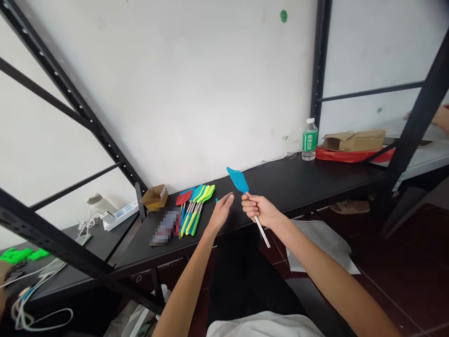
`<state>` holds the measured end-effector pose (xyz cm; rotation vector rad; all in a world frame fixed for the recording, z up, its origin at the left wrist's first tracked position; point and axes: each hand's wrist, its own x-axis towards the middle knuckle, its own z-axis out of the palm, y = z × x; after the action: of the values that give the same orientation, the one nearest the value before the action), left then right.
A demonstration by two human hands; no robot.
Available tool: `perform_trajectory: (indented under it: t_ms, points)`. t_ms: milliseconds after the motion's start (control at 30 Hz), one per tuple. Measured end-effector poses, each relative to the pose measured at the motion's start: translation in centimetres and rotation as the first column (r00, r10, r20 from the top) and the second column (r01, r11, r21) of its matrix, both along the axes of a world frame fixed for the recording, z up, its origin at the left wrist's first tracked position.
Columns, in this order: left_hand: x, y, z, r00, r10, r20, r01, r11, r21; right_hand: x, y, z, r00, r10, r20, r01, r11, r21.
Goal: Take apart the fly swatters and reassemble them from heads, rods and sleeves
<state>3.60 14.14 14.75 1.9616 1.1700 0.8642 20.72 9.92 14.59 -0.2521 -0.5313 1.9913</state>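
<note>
My right hand is closed round the metal shaft of a spatula with a blue blade. The blade points up and to the left, and the shaft's bare metal end juts out below my fist. To its left, above the table's front part, is my left hand, its fingers curled together. A small blue piece peeks out beside them, mostly hidden by the hand. Left of that hand lies a row of spatulas with red, blue and yellow-green blades and coloured handles.
The black table runs along a white wall. Left of the spatulas is an open cardboard box. A water bottle stands at the back right, near a flattened carton on red plastic. A power strip and black rack posts flank the table.
</note>
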Motion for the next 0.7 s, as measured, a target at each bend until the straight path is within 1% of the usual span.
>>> perform_trajectory:
  t_ms: [33,67,100,133,167,200,267,300,367,467,533,633,700]
  points:
    - [0.7,-0.6,0.7,0.984,-0.087,0.155,0.102,0.99,-0.095,-0.1,-0.5,0.5,0.997,0.065,-0.033,-0.065,0.998,0.012]
    - [1.3,-1.3,1.4,0.952,-0.154,0.266,0.205,0.962,-0.177,-0.3,-0.9,0.9,0.99,0.13,-0.051,-0.129,0.991,0.027]
    - [1.9,-2.0,2.0,0.917,-0.204,0.344,0.293,0.928,-0.231,-0.4,-1.4,1.3,0.98,0.19,-0.062,-0.187,0.981,0.047]
    - [2.4,-2.6,2.5,0.887,-0.221,0.406,0.342,0.905,-0.254,-0.5,-1.8,1.6,0.969,0.237,-0.071,-0.232,0.97,0.071]
    - [2.8,-3.2,2.9,0.868,-0.213,0.448,0.357,0.895,-0.267,-0.7,-2.1,1.9,0.958,0.274,-0.078,-0.267,0.959,0.096]
    - [3.1,-3.7,3.1,0.86,-0.182,0.476,0.342,0.899,-0.274,-0.8,-2.4,2.1,0.95,0.299,-0.086,-0.288,0.95,0.123]
    - [3.5,-4.3,3.4,0.85,-0.074,0.522,0.256,0.924,-0.285,-1.0,-2.7,2.4,0.944,0.315,-0.094,-0.297,0.94,0.169]
    - [3.7,-4.4,3.5,0.832,-0.018,0.554,0.215,0.932,-0.291,-1.1,-2.8,2.5,0.947,0.311,-0.086,-0.292,0.939,0.182]
    - [4.0,-4.5,3.5,0.761,0.071,0.645,0.179,0.933,-0.313,-1.2,-2.7,2.7,0.959,0.278,-0.053,-0.264,0.946,0.188]
    - [4.6,-4.4,3.5,0.63,0.174,0.756,0.189,0.911,-0.367,-1.4,-2.4,2.8,0.98,0.199,-0.002,-0.195,0.965,0.177]
    - [4.9,-4.4,3.4,0.572,0.238,0.785,0.169,0.903,-0.396,-1.7,-2.1,2.6,0.989,0.144,0.027,-0.146,0.972,0.182]
    - [5.2,-4.2,3.4,0.503,0.283,0.817,0.1,0.919,-0.381,-2.3,-1.9,2.0,0.994,0.037,0.1,-0.059,0.972,0.228]
    - [4.7,-3.6,3.9,0.435,0.31,0.845,0.03,0.933,-0.358,-2.7,-2.0,1.6,0.982,-0.068,0.177,0.016,0.961,0.277]
